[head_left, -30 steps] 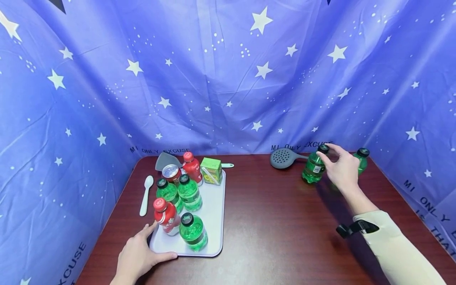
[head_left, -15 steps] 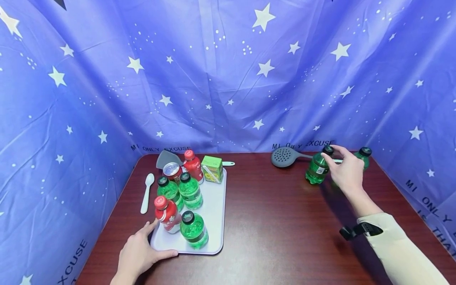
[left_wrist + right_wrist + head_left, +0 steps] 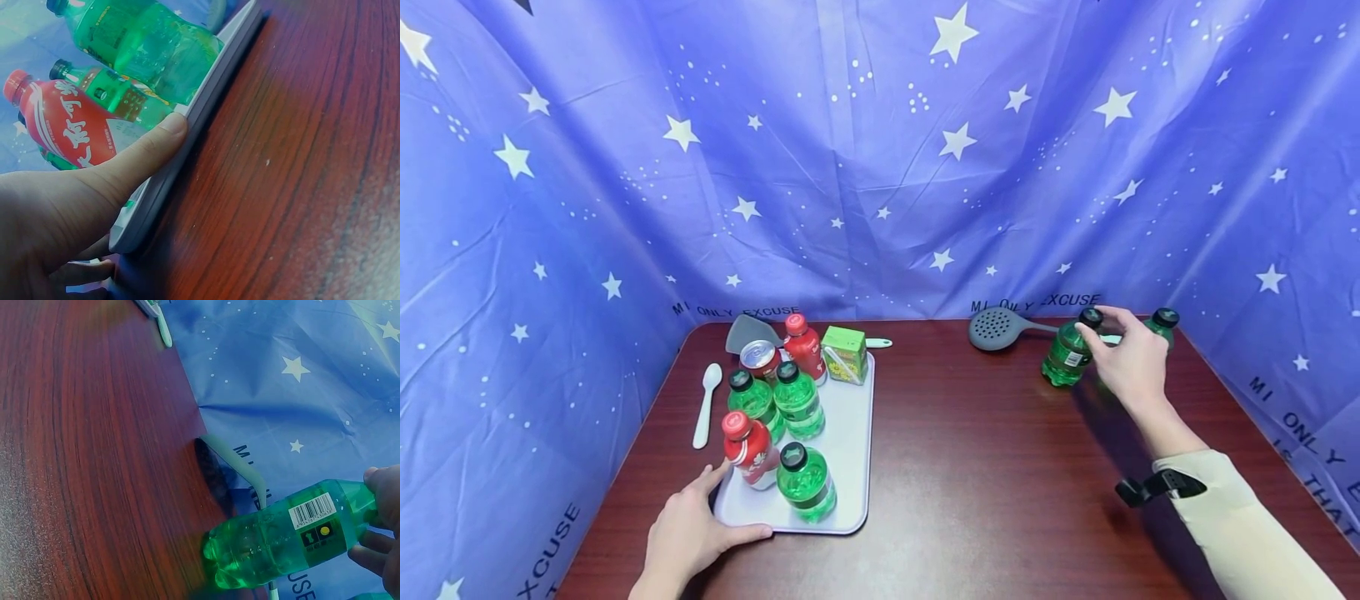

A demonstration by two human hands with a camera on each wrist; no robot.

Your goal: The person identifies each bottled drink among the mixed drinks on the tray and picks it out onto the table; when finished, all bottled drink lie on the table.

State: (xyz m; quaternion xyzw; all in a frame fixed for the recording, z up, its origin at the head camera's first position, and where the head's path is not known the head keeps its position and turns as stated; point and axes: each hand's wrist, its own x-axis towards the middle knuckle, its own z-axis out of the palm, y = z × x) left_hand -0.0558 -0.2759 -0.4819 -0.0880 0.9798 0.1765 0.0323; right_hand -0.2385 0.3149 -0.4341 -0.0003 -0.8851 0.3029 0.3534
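At the back right, my right hand [image 3: 1129, 360] pinches a green plastic soda bottle [image 3: 287, 534] near its black cap. The bottle stands nearly upright, its base right at the table top; in the right wrist view its barcode faces the camera. My left hand [image 3: 688, 529] rests at the near left corner of a white tray [image 3: 848, 467], thumb straight along the front rim and fingers spread along the left side. On the tray stand several green bottles [image 3: 806, 487], two red bottles [image 3: 749, 454], a drink can [image 3: 760, 358] and a green juice box [image 3: 846, 354].
A grey slotted skimmer [image 3: 996, 329] lies behind the held bottle. Another green bottle [image 3: 1163, 325] is partly hidden behind my right hand. A white spoon [image 3: 707, 407] lies left of the tray, and a grey spatula head [image 3: 749, 333] behind it. A starry blue curtain [image 3: 880, 167] borders the table.
My right hand and the green bottle it holds have moved slightly right, then stayed put over the last half second. The left hand keeps its place at the tray corner.
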